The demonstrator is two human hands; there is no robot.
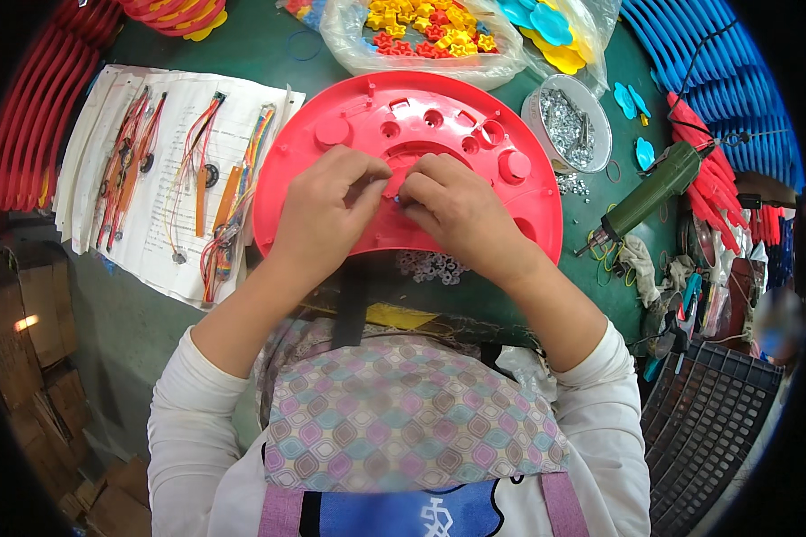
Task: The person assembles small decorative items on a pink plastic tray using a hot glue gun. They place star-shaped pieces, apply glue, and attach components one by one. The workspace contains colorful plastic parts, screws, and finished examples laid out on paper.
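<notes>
A glossy red plastic shell (pixel 501 107), rounded and moulded with posts, holes and slots, lies on the green table in front of me. Over its middle, my left hand (pixel 331 201) has thumb and fingers pinched together. Close beside it, my right hand (pixel 464 208) bends its fingers down in a similar pinch. Between the fingertips a tiny bluish bit shows, too small to name. Both hands hide that part of the shell. Small pale clear-looking pieces (pixel 430 267) lie in a heap just below the shell's near edge.
Wired circuit parts (pixel 210 174) lie on paper sheets at left. Behind are a bag of yellow and red star pieces (pixel 439 27) and a tub of screws (pixel 566 125). A green electric screwdriver (pixel 654 188) hangs at right, near stacked blue parts (pixel 734 98). Red parts (pixel 40 116) stand far left.
</notes>
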